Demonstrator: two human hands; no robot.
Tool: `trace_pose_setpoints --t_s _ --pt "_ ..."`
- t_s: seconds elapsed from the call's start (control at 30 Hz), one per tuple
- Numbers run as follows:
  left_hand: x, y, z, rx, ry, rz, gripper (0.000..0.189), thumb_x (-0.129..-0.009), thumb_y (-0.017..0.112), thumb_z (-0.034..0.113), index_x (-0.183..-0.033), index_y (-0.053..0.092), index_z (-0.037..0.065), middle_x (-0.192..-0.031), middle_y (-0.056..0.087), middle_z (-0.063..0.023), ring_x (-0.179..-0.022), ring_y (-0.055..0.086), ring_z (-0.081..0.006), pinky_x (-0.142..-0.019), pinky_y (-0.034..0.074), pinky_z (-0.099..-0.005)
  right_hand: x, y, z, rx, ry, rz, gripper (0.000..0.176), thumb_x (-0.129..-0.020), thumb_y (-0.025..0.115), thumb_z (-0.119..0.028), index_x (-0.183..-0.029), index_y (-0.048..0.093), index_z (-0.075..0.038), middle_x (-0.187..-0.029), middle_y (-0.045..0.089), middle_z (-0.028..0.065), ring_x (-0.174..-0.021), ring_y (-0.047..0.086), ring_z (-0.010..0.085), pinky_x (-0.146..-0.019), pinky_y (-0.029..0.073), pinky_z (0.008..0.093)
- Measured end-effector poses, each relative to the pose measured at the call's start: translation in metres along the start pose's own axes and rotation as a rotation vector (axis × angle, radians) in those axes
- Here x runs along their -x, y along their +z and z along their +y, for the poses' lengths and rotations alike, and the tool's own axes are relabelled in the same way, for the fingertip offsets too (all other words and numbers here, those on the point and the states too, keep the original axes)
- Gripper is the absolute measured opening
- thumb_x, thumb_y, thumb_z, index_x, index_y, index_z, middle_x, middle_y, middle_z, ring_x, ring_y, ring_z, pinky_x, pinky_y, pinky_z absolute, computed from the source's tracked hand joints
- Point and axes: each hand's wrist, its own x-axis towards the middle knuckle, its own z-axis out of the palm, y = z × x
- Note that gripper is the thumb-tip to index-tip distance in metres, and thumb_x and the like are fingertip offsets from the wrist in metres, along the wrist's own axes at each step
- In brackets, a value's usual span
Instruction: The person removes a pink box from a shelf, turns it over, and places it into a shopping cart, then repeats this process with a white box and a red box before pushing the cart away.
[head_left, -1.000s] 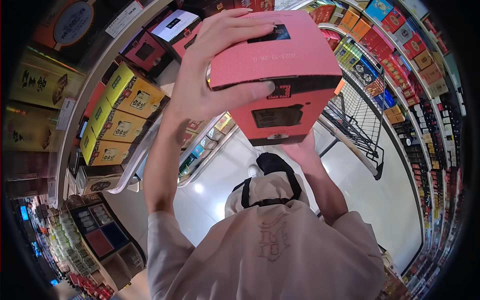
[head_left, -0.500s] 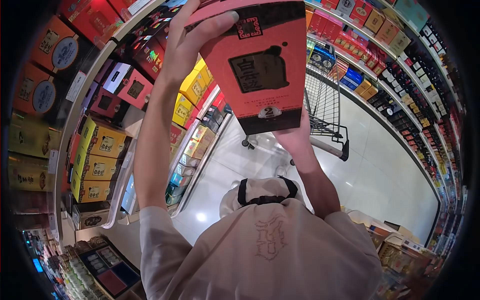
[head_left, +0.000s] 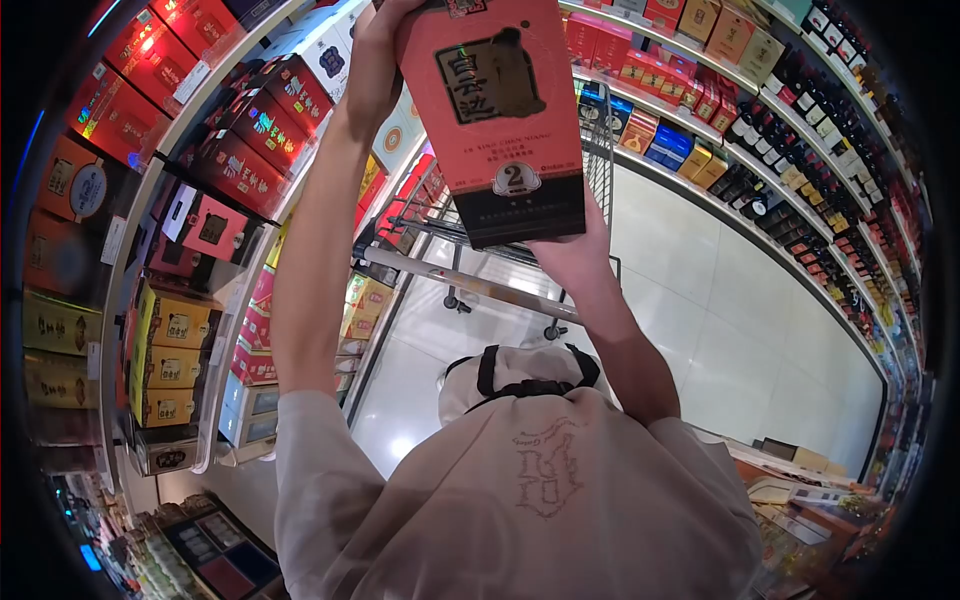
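Two bare hands are seen holding one tall pink-red box [head_left: 510, 140], raised in front of the chest, its printed face turned toward the head and its black base low. The upper left edge of the box is clasped by the left grip [head_left: 378, 70], whose fingers are partly cut off by the picture's top edge. The lower right corner is supported by the right grip [head_left: 575, 255], palm near the base, fingers hidden behind the box; how far they are spread cannot be told.

Below the right grip and to its left, the bar of a shopping cart [head_left: 470, 284] is seen, apart from the box. Red boxes [head_left: 262, 150] are stacked on the shelf to the left of the left grip; dark bottles [head_left: 790, 130] are lined up well to the right of the right grip.

Stiff card is suggested by the straight edges, and a fair weight, perhaps of something breakable, may be carried inside. The smooth printed sides may be felt as slippery, and the walls could be dented by a hard squeeze. The box is best borne by a palm spread under the base, with an upper side edge steadied by the left grip.
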Motion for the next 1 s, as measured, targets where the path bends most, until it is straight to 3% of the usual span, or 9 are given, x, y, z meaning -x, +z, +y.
trace_pose_setpoints --t_s 0.13,0.2,0.33,0.4,0.5,0.6,0.7,0.93,1.0 --pt "-0.016 0.019 -0.016 0.035 -0.088 -0.050 0.044 -0.106 0.049 0.034 -0.131 0.064 0.001 -0.128 0.069 -0.0098 -0.118 0.064 -0.0191 -0.105 0.046 -0.0330 0.000 -0.031 -0.006 0.868 -0.256 0.125 0.071 -0.081 0.085 0.002 -0.141 0.048 -0.002 -0.131 0.068 0.0080 -0.120 0.068 0.0179 -0.105 0.055 0.0320" --pt "-0.026 0.019 -0.027 0.021 -0.105 -0.073 0.045 -0.105 0.049 0.035 -0.131 0.064 0.001 -0.129 0.069 -0.0100 -0.118 0.063 -0.0192 -0.106 0.046 -0.0334 0.002 -0.035 -0.012 1.209 -0.254 0.091 0.060 -0.104 0.064 -0.009 -0.153 0.031 -0.001 -0.138 0.062 0.0130 -0.127 0.062 0.0198 -0.117 0.046 0.0342" --pt "-0.039 0.015 -0.045 0.010 -0.153 -0.095 0.046 -0.105 0.049 0.034 -0.133 0.063 0.002 -0.131 0.068 -0.0104 -0.121 0.063 -0.0200 -0.108 0.044 -0.0343 -0.002 -0.023 -0.019 1.195 -0.289 0.105 0.049 -0.109 0.057 -0.023 -0.151 0.041 -0.003 -0.141 0.061 0.0123 -0.130 0.059 0.0227 -0.119 0.043 0.0403" --pt "-0.044 0.017 -0.053 0.046 -0.158 -0.092 0.047 -0.105 0.048 0.034 -0.134 0.063 0.001 -0.133 0.068 -0.0109 -0.122 0.062 -0.0206 -0.109 0.044 -0.0346 -0.008 -0.009 -0.027 -0.041 -0.021 0.115 0.073 -0.081 0.083 0.006 -0.144 0.046 -0.002 -0.132 0.067 0.0089 -0.120 0.067 0.0189 -0.105 0.056 0.0324" --pt "-0.051 0.022 -0.059 0.096 -0.164 -0.118 0.049 -0.104 0.047 0.035 -0.137 0.061 0.000 -0.136 0.067 -0.0120 -0.125 0.062 -0.0219 -0.110 0.043 -0.0352 -0.019 -0.021 -0.034 -0.204 0.030 0.128 0.054 -0.096 0.071 -0.003 -0.144 0.047 -0.003 -0.137 0.063 0.0103 -0.127 0.062 0.0215 -0.111 0.052 0.0371" --pt "-0.056 0.023 -0.062 0.146 -0.198 -0.130 0.053 -0.104 0.047 0.036 -0.140 0.060 0.000 -0.139 0.066 -0.0128 -0.128 0.060 -0.0228 -0.112 0.042 -0.0357 -0.025 -0.038 -0.028 -0.032 -0.097 -0.072 0.038 -0.110 0.047 -0.016 -0.146 0.046 -0.004 -0.142 0.059 0.0122 -0.134 0.054 0.0241 -0.116 0.045 0.0432" --pt "-0.070 0.023 -0.074 0.172 -0.181 -0.166 0.055 -0.103 0.047 0.036 -0.142 0.058 -0.001 -0.141 0.065 -0.0127 -0.129 0.060 -0.0229 -0.114 0.041 -0.0359 -0.037 -0.043 -0.037 -0.231 -0.013 0.093 0.038 -0.112 0.043 -0.021 -0.147 0.045 -0.005 -0.142 0.060 0.0110 -0.134 0.055 0.0253 -0.115 0.045 0.0426" --pt "-0.090 0.009 -0.091 0.156 -0.129 -0.193 0.048 -0.101 0.053 0.032 -0.134 0.064 -0.001 -0.143 0.062 -0.0132 -0.131 0.058 -0.0232 -0.116 0.040 -0.0367 -0.052 -0.045 -0.026 -0.118 -0.078 0.189 0.049 -0.100 0.062 0.001 -0.146 0.046 -0.005 -0.141 0.061 0.0101 -0.126 0.062 0.0243 -0.108 0.052 0.0379" --pt "-0.097 0.004 -0.096 0.111 -0.083 -0.204 0.047 -0.101 0.054 0.031 -0.132 0.065 -0.002 -0.143 0.062 -0.0134 -0.131 0.057 -0.0233 -0.116 0.039 -0.0369 -0.057 -0.043 -0.023 0.255 -0.213 0.118 0.047 -0.113 0.040 -0.043 -0.142 0.058 -0.009 -0.145 0.060 0.0109 -0.134 0.055 0.0281 -0.119 0.038 0.0472"
